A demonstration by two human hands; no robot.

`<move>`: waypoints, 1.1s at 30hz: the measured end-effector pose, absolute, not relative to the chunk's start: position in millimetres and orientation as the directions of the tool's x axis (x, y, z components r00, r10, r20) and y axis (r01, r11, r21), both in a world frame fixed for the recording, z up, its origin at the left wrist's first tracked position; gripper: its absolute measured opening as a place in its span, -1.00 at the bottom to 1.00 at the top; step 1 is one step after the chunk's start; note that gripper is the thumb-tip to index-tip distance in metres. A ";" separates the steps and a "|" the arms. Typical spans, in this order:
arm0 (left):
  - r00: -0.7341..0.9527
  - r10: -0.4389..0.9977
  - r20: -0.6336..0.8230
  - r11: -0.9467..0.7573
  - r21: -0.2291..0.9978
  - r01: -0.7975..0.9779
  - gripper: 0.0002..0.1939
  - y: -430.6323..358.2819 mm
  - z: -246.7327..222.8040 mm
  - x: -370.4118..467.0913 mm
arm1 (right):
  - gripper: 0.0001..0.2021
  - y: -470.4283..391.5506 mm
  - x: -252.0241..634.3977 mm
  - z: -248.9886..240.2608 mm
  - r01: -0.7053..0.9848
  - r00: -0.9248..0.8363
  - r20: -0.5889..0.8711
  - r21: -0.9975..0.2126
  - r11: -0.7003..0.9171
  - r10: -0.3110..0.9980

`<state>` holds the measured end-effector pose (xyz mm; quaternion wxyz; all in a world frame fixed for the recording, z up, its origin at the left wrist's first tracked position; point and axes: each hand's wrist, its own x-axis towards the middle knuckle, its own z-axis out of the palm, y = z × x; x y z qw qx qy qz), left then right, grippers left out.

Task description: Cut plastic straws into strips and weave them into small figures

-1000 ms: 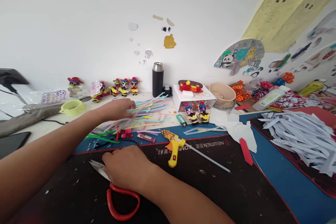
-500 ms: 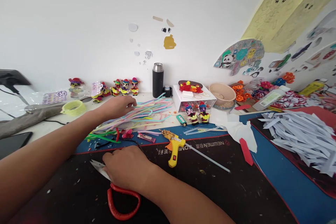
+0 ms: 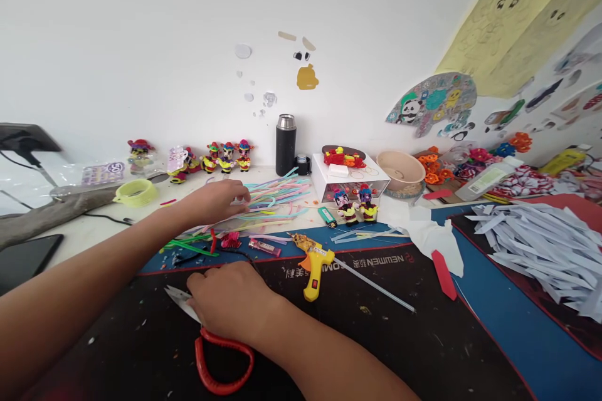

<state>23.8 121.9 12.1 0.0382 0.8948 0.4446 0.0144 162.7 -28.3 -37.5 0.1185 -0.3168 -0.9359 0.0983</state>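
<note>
"Where are the pastel craft strips (image 3: pixel 282 191)?" 
"In a loose pile on the white tabletop (image 3: pixel 263 173), behind the blue mat (image 3: pixel 508 291). The person's left hand (image 3: pixel 221 202) is over their near-left part, fingers partly curled. Whether it pinches a strip, one cannot tell."

"And the right hand (image 3: pixel 230 297)?" 
"Palm down, its fingers bent over the middle of the red-handled scissors (image 3: pixel 202 366) on the black mat (image 3: pixel 376 351). The blades point to the far left. How firmly it grips them is hidden."

"What lies close by?" 
"Green strips (image 3: pixel 190 243) and a pink lighter (image 3: pixel 264 247) lie between the pile and the black mat. Right of them is a yellow glue gun (image 3: pixel 316 272), a clear glue stick (image 3: pixel 376 285) extending from its back."

"Farther out?" 
"A black flask (image 3: pixel 285 149) stands upright behind the pile, left of a white box (image 3: pixel 323 170). Two small figures (image 3: pixel 368 205) stand before the box. A yellow tape roll (image 3: pixel 135 193) sits left of the pile, and white paper strips (image 3: pixel 540 250) are heaped at far right."
</note>
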 end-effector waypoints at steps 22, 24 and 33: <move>0.481 0.877 -0.001 -0.471 0.199 0.860 -0.58 117.6 6.0 3.0 | -0.76 -28.9 162.2 -36.1 0.571 -0.774 0.148 -0.259 0.779 0.616; 0.428 0.896 0.115 -0.443 0.180 0.878 -0.56 121.1 6.8 -2.2 | -0.76 -29.2 162.6 -34.8 0.566 -0.779 0.143 -0.260 0.783 0.610; 0.626 0.778 0.039 -0.628 0.071 0.775 -0.61 98.4 -14.3 13.1 | -0.77 -31.2 164.7 -30.0 0.578 -0.773 0.139 -0.249 0.777 0.619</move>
